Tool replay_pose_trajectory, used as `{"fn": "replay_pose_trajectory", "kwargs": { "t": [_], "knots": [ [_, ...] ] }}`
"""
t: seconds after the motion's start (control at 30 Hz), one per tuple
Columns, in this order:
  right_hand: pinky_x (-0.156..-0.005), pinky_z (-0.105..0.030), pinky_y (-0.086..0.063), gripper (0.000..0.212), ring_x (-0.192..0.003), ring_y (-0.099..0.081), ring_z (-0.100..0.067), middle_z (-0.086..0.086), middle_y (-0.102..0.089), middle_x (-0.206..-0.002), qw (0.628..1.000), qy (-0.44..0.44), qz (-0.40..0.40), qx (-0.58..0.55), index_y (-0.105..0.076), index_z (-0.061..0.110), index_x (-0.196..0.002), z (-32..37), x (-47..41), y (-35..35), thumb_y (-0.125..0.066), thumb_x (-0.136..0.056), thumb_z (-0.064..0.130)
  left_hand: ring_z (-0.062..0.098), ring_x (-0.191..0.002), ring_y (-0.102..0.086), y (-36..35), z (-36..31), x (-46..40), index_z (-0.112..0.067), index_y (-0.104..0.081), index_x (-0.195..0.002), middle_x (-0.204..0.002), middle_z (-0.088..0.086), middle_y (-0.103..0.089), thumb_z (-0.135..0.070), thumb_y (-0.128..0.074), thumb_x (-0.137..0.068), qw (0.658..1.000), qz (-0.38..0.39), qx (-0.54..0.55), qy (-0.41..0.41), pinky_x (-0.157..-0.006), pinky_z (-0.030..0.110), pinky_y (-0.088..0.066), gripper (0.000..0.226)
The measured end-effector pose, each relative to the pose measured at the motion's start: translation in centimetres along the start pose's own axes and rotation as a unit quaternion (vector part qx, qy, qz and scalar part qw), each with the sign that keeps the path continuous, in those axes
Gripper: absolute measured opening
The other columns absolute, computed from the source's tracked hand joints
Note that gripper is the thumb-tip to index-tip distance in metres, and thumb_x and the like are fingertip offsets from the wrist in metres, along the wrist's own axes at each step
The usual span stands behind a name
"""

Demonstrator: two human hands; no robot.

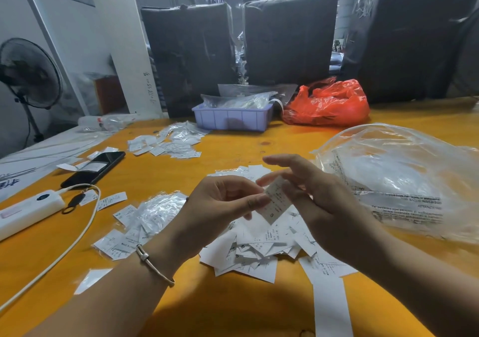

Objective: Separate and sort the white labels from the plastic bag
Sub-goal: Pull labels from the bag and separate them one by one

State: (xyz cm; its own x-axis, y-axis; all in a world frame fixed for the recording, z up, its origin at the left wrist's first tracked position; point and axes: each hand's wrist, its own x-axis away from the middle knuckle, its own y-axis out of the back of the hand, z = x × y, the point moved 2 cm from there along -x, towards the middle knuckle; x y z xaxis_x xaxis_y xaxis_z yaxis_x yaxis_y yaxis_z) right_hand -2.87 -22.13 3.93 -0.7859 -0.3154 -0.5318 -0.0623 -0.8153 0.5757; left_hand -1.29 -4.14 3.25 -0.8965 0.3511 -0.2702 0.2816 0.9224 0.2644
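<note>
a long white paper strip lies nearest on the orange desk, running off the bottom edge. just beyond it a loose heap of white labels spreads under both hands. the left hand, a thin bracelet on its wrist, pinches one label marked "s" with curled fingers, held above the heap. the right hand touches the same label with its thumb and forefinger while its other fingers spread wide. to the left lie small packets of labels, a white power bank with its cable, and a dark phone. at right sits the large clear plastic bag. farther back are another scatter of labels, a lilac tray and a red bag.
</note>
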Motion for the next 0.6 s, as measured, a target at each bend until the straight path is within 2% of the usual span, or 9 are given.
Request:
{"fn": "replay_pose_trajectory", "kwargs": {
  "t": [0.07, 0.13, 0.23, 0.3, 0.47, 0.6],
  "knots": [
    [-0.087, -0.027, -0.047, 0.040, -0.102, -0.058, 0.001, 0.024, -0.061, -0.119, 1.000, -0.015, 0.018, 0.016, -0.042, 0.039, -0.137, -0.1, 0.0, -0.2, -0.044, -0.099, 0.027, 0.008, -0.063, -0.060, 0.0, 0.1, -0.1, -0.012, -0.078, -0.082, -0.075, 0.001, -0.074, -0.029, -0.073, -0.076, 1.000, -0.010, 0.005, -0.002, -0.059, 0.014, -0.047, 0.018],
    [-0.093, -0.029, -0.046, 0.045, -0.109, -0.053, 0.004, 0.022, -0.057, -0.125, 0.999, -0.018, -0.008, 0.046, -0.040, 0.035, -0.141, -0.3, -0.1, 0.1, -0.045, -0.096, 0.034, 0.007, -0.061, -0.061, 0.2, 0.2, -0.1, -0.011, -0.077, -0.083, -0.075, 0.001, -0.075, -0.029, -0.072, -0.077, 1.000, -0.028, 0.003, -0.004, -0.057, 0.012, -0.046, 0.019],
    [-0.091, -0.032, -0.048, 0.055, -0.111, -0.053, -0.003, 0.011, -0.056, -0.130, 0.993, -0.004, -0.048, 0.107, -0.043, 0.025, -0.141, -0.1, -0.1, 0.5, -0.042, -0.091, 0.047, 0.005, -0.061, -0.061, 0.5, 0.2, -0.2, -0.014, -0.076, -0.083, -0.075, -0.001, -0.075, -0.034, -0.070, -0.077, 0.998, -0.065, -0.001, -0.004, -0.055, 0.013, -0.045, 0.021],
    [-0.093, -0.033, -0.048, 0.061, -0.116, -0.051, -0.008, 0.006, -0.053, -0.134, 0.991, 0.008, -0.032, 0.132, -0.046, 0.022, -0.141, 0.2, -0.1, 0.3, -0.035, -0.089, 0.053, 0.005, -0.061, -0.062, 0.6, 0.3, -0.3, -0.014, -0.076, -0.084, -0.073, -0.002, -0.075, -0.034, -0.070, -0.077, 0.997, -0.079, 0.003, -0.007, -0.056, 0.015, -0.046, 0.022],
    [-0.096, -0.032, -0.044, 0.056, -0.125, -0.041, -0.007, 0.009, -0.044, -0.142, 0.980, 0.035, 0.031, 0.194, -0.049, 0.026, -0.139, 0.2, 0.0, -0.6, -0.034, -0.094, 0.056, 0.004, -0.066, -0.064, 0.6, 0.4, -0.3, -0.015, -0.077, -0.081, -0.076, -0.001, -0.075, -0.030, -0.072, -0.075, 0.997, -0.074, 0.035, -0.011, -0.058, 0.014, -0.048, 0.016],
    [-0.094, -0.033, -0.046, 0.059, -0.124, -0.042, -0.007, 0.010, -0.045, -0.140, 0.987, 0.026, 0.024, 0.157, -0.051, 0.028, -0.137, 0.0, -0.1, -0.3, -0.035, -0.088, 0.057, 0.006, -0.073, -0.069, 0.5, 0.5, -0.4, -0.018, -0.077, -0.081, -0.079, -0.001, -0.076, -0.028, -0.071, -0.076, 0.997, -0.067, 0.039, -0.010, -0.062, 0.014, -0.051, 0.013]
  ]
}}
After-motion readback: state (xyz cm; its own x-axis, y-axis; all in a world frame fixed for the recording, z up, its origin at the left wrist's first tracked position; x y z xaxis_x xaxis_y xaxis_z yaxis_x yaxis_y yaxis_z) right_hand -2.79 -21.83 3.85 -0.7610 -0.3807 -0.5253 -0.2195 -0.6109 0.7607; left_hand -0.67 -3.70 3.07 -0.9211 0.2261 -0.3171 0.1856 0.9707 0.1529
